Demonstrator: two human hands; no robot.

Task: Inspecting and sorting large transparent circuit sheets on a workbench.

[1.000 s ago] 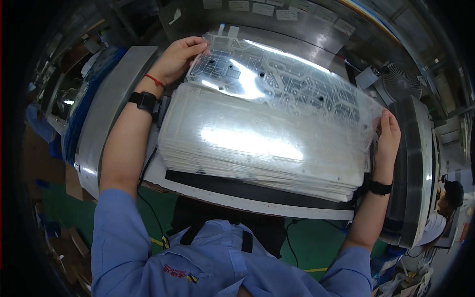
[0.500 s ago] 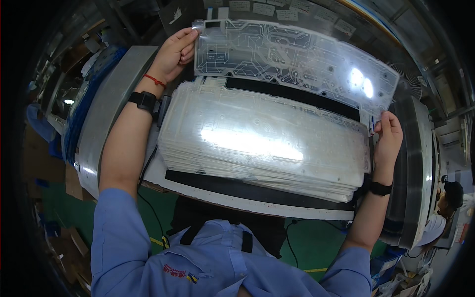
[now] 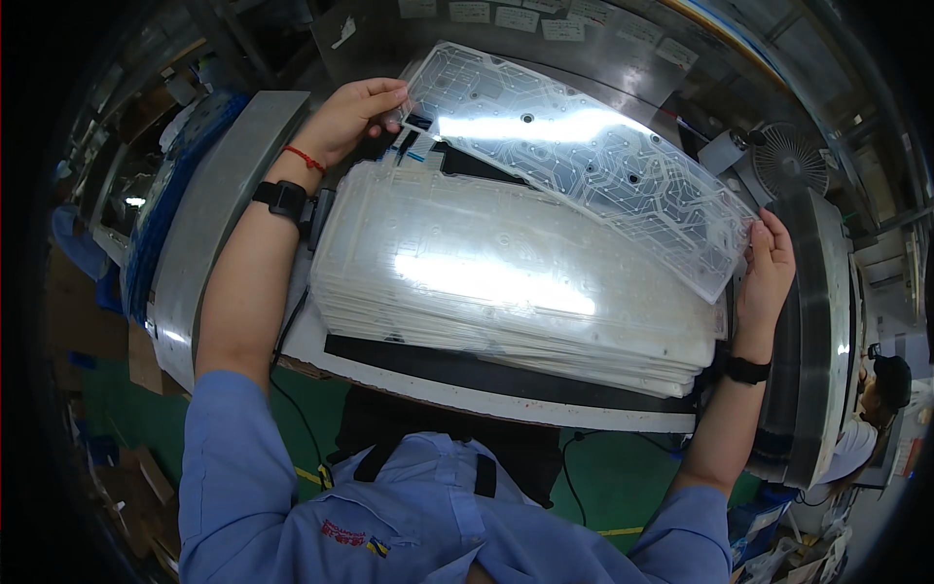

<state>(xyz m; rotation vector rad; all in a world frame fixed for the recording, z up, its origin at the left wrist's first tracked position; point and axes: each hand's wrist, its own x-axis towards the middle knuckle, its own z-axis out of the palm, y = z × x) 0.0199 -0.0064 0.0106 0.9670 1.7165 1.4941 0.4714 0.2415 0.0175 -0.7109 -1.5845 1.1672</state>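
Note:
A clear keyboard membrane sheet (image 3: 584,161) with printed circuit traces is held up by both ends, tilted so its right end hangs lower. My left hand (image 3: 362,115) is closed on its left end, thumb and fingers pinching the edge. At the opposite end my right hand (image 3: 769,268) pinches the edge near a corner. Under and in front of the raised sheet lies a thick stack of similar clear sheets (image 3: 467,263), its layers slightly fanned along the near edge. Pale ribbon tails (image 3: 413,151) show near the stack's far left corner, beside my left hand.
A white-edged table (image 3: 506,407) with a black mat carries the stack. To the left stands a grey metal panel (image 3: 229,214); a small fan (image 3: 788,161) is at the far right. Dark stacked sheets (image 3: 803,331) rise right of my forearm. Another person (image 3: 871,419) is at the right rim.
The held sheet has turned over or swung: its ribbon tail end no longer stands up at the far left, and its lower edge now overlaps the stack's right part. Both hands still grip it.

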